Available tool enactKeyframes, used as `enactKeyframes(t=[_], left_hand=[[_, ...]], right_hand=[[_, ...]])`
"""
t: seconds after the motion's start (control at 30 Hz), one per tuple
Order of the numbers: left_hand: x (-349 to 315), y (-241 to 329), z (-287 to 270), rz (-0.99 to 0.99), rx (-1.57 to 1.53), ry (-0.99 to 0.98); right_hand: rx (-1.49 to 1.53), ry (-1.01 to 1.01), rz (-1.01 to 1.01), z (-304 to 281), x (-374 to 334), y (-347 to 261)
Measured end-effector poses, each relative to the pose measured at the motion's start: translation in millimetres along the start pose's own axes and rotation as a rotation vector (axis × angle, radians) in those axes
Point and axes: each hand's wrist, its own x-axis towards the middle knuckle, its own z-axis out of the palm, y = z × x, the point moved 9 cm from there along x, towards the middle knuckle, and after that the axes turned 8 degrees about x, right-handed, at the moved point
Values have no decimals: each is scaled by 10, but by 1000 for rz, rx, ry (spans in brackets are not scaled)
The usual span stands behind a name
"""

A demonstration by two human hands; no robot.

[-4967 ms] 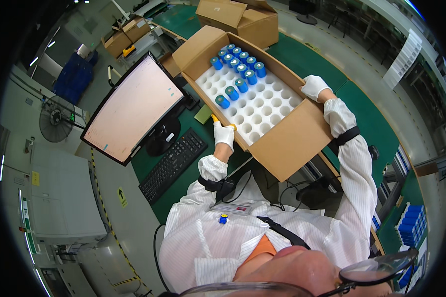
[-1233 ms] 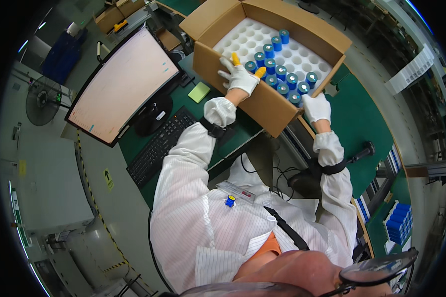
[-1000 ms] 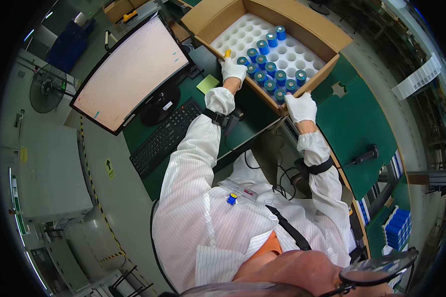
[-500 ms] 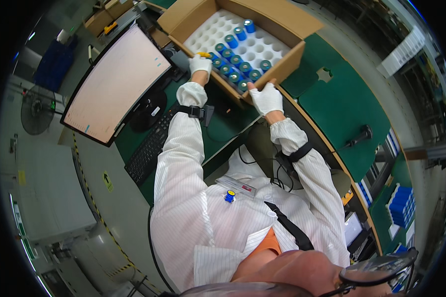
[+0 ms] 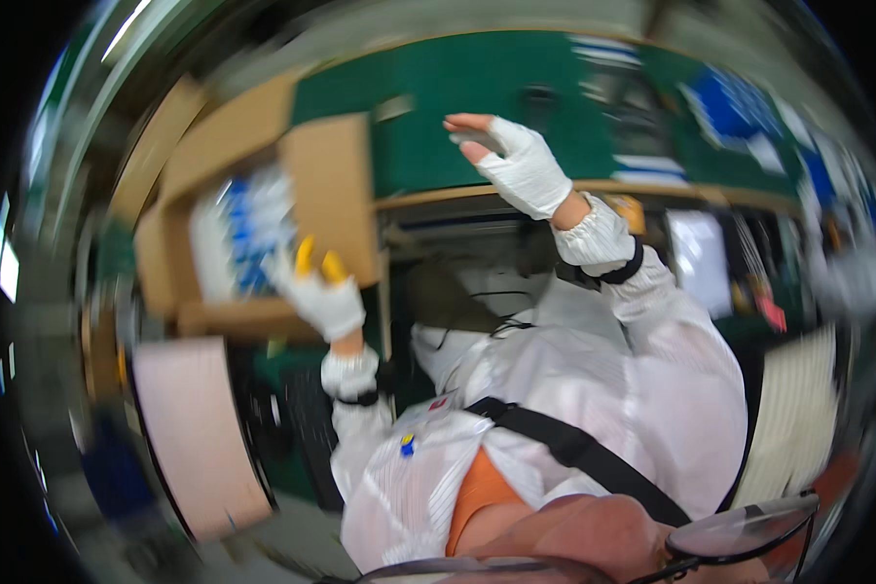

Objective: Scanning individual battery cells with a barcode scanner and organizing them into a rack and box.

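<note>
A cardboard box (image 5: 333,200) with raised flaps stands at the left, smeared by motion. In it, blue cylinders (image 5: 250,229), likely battery cells, show in a white holed tray (image 5: 207,248). My left hand (image 5: 326,304), in a white glove with yellow finger covers, is at the box's near right corner, fingers spread towards the cylinders. Whether it touches the box I cannot tell. My right hand (image 5: 526,167), in a white glove with bare fingertips, is raised over the front of the green worktop (image 5: 467,83). Its thumb and fingers are apart, with nothing between them.
A monitor (image 5: 200,433) and a dark keyboard (image 5: 311,419) are at the lower left. On the worktop sits a small black device (image 5: 538,94), with a blue block of cylinders (image 5: 735,105) farther right. White sheets (image 5: 699,261) lie below the worktop's edge.
My view has swung to the right. My right hand has come off the box and is now over the worktop. My left hand's yellow-covered fingers are now spread at the box's near right corner.
</note>
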Motion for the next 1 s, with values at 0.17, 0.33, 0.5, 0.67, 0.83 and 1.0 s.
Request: enactKeyframes(t=[0.17,0.33,0.5,0.67,0.83,1.0], left_hand=[[-603,2005,374,391,-492,-104],[-963,3053,1103,506,-682,-350],[-1185,3520,1476,509,-900,-499],[-1173,3831,1369,547,-997,-563],[-1227,3831,1329,585,-982,-583],[-1327,3846,1229,707,-987,-621]], right_hand=[[-197,620,-267,-2863,-1416,-1629],[-706,1284,-184,-4511,-3972,-2794],[-1484,1664,788,-5375,-6334,-3189],[-1297,1382,1653,-5234,-7512,-2875],[-1254,1310,1886,-4948,-7701,-2709],[-1187,1290,1841,-5027,-7748,-2680]])
